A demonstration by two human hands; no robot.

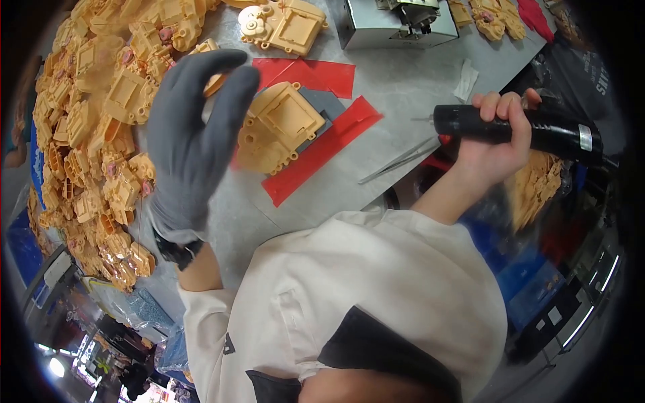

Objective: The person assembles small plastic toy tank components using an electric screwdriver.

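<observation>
My left hand (195,134), in a grey glove, hovers over the table with thumb and fingers apart and nothing visibly held. Just right of it lies a yellow plastic housing (290,119) with a square recess, resting on a dark grey pad (327,102). Strips of red tape (324,153) run along the near and far sides of the pad. My bare right hand (496,141) is wrapped around a black electric screwdriver (463,123), held off to the right. Its thin bit points left toward the housing, well apart from it.
A large heap of yellow plastic parts (87,121) covers the left side of the table. Another housing with a white flower-shaped piece (275,25) lies at the back. A metal box-shaped device (396,28) stands behind. Tweezers (398,161) lie near the right edge.
</observation>
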